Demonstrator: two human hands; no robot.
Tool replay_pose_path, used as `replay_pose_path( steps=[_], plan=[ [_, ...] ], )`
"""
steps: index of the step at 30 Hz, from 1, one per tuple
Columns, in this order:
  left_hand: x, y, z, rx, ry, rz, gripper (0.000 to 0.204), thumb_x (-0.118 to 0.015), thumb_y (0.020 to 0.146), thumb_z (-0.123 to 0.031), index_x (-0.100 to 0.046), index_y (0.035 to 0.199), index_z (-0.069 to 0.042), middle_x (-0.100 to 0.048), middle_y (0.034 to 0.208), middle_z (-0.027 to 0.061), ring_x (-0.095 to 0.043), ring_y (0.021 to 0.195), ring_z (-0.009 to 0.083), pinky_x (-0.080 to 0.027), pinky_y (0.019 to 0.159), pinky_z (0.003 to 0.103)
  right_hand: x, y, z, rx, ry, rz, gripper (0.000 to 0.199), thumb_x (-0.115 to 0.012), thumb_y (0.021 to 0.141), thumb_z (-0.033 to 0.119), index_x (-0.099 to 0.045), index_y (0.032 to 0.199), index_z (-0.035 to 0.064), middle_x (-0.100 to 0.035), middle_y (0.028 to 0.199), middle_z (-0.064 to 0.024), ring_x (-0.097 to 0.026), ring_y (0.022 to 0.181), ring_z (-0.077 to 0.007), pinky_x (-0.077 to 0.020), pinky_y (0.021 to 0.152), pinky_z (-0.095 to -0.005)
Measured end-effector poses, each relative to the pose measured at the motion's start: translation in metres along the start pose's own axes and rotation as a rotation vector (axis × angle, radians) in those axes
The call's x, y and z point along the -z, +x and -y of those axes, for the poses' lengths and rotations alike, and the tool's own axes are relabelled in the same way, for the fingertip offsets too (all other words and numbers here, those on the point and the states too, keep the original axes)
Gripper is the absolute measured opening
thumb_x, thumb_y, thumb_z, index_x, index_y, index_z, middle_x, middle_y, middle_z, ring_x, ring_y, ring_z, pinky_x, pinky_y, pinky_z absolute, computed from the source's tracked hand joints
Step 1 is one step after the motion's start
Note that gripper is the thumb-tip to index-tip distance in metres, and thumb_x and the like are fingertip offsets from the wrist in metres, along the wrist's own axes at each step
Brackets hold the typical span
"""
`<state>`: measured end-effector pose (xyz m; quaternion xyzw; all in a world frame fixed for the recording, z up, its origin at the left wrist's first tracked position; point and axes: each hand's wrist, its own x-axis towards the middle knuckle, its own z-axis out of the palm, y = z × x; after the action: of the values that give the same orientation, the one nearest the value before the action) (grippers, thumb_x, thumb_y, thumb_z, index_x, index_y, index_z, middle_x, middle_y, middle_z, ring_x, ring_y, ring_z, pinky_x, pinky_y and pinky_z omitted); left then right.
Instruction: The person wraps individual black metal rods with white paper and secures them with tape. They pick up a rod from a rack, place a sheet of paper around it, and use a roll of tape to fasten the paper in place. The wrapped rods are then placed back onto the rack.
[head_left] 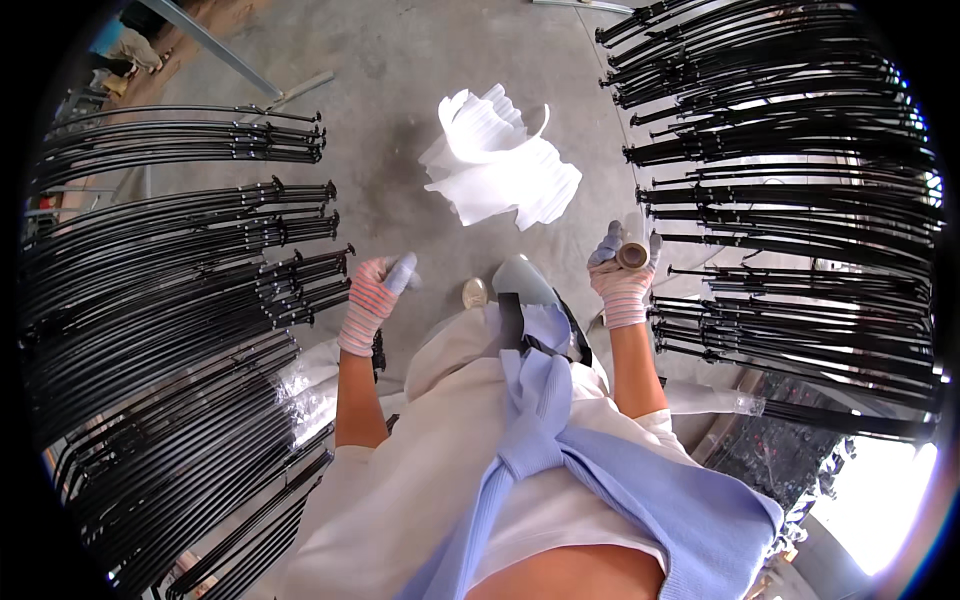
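My left hand [380,290], in a striped glove with grey-blue fingertips, is held out over the floor beside the left stacks. Its fingers are pressed together; whatever may be between them is too small or blurred to make out. A roll of clear film or tape [632,256] with a brown cardboard core sits in my right hand [620,275], gloved alike, its fingers and thumb around the roll. That hand is close to the ends of the black rods [780,225] on the right. Ahead, between the hands, crumpled white foam sheeting [505,165] lies on the concrete floor.
Bundles of long black metal rods [180,240] are stacked in layers at my left, ends toward me. Clear plastic wrap [305,395] covers part of them. A metal bar [225,50] rises at the far left, near another person [135,48]. Dark wrapped goods [770,440] stand behind right.
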<state>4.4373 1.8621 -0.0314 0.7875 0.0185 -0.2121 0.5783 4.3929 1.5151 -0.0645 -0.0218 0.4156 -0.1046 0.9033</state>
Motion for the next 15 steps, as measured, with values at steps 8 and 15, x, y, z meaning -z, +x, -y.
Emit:
replay_pose_path(
  steps=[8,15],
  plan=[
    [-0.027,0.066,-0.008,0.059,0.035,0.273,0.026,-0.047,0.084,-0.023,-0.06,0.083,-0.001,-0.061,0.078,0.0043,-0.053,0.075,0.0094,-0.04,0.071,0.022,-0.035,0.066,-0.015,-0.136,-0.35,-0.02,0.044,-0.063,0.067,0.035,-0.049,0.094,0.0035,-0.056,0.082,-0.0098,-0.057,0.073,-0.0237,-0.0496,0.062,-0.035],
    [-0.056,0.152,0.023,0.288,0.148,0.352,0.018,-0.047,0.083,-0.018,-0.06,0.089,-0.006,-0.06,0.081,0.0008,-0.052,0.075,0.0077,-0.041,0.069,0.023,0.075,0.305,0.001,-0.118,-1.629,0.395,0.042,-0.059,0.072,0.025,-0.048,0.102,-0.0012,-0.051,0.104,-0.0124,-0.052,0.092,-0.0274,-0.047,0.075,-0.0351]
  ],
)
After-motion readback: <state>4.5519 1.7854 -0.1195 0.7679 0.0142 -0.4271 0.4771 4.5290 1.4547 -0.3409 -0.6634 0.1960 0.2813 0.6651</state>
